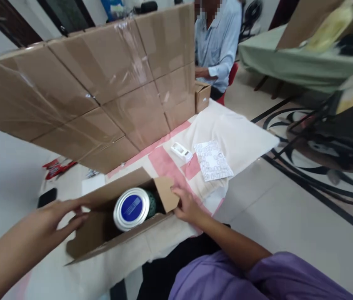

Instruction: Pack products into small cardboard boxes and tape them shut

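An open cardboard box (104,241) lies lengthwise on the cloth-covered table in front of me. Inside stands a round can (131,209) with a silver rim and a blue label on its end. Beside the can, in the box, is a dark green item (151,204), partly hidden. My right hand (187,205) is closed on the flap at the box's right end, thumb and fingers pinching it. At the left end, my left hand (65,218) reaches over the box opening with its fingers bent and apart, at the far wall. I see nothing held in it.
A tall wall of taped cardboard (126,79) stands behind the box. Right of it lie a white device (181,151) and a patterned sheet (213,160). Red packets (58,167) and a black phone-like object (47,197) lie left. A person (218,41) sits beyond.
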### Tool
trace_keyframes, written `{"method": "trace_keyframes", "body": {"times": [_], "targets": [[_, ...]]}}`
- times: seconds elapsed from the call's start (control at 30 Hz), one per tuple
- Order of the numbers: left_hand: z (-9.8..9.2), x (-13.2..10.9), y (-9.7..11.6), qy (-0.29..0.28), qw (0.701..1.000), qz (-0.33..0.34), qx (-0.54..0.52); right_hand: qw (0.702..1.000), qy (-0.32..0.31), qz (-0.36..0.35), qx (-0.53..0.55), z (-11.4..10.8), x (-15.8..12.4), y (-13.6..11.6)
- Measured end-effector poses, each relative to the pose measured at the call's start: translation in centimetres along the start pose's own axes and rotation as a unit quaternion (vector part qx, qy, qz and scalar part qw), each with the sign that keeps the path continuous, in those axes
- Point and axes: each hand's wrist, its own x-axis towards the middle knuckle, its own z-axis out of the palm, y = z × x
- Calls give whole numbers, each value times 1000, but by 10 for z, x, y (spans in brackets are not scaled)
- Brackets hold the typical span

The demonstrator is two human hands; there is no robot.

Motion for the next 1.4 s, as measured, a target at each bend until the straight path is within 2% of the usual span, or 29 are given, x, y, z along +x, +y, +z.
{"method": "trace_keyframes", "body": {"times": [0.03,0.07,0.13,0.23,0.33,0.5,0.67,0.73,0.8,0.93,1.03,1.17,1.3,1.4], "targets": [[-5,2,9,-28,999,-18,25,1000,0,-4,-3,0,0,0],[-10,7,22,-61,997,-3,38,1000,5,-7,-8,0,0,0],[-12,20,51,-64,992,81,76,999,16,-11,-25,0,-1,-1],[-4,40,90,-67,967,221,109,999,25,-8,-48,-1,0,-3],[6,47,107,-81,955,264,112,998,26,-9,-50,-1,1,-4],[2,34,95,-65,965,219,126,998,35,-19,-47,0,2,-3],[2,18,84,-152,973,147,94,999,22,-8,-48,0,-1,-1],[4,15,85,-166,974,133,77,999,13,-1,-51,0,-2,0],[7,17,88,-148,976,144,70,999,12,3,-53,0,-3,1],[11,32,100,-109,969,213,67,998,12,3,-62,0,-2,1],[11,43,108,-100,961,243,88,997,26,-2,-67,1,0,0],[15,42,105,-83,963,231,107,998,31,-1,-62,0,0,-1],[20,33,99,-4,955,197,224,998,23,5,-52,-1,-2,0],[19,32,101,-22,953,210,218,997,36,-14,-61,0,-2,2]]}}
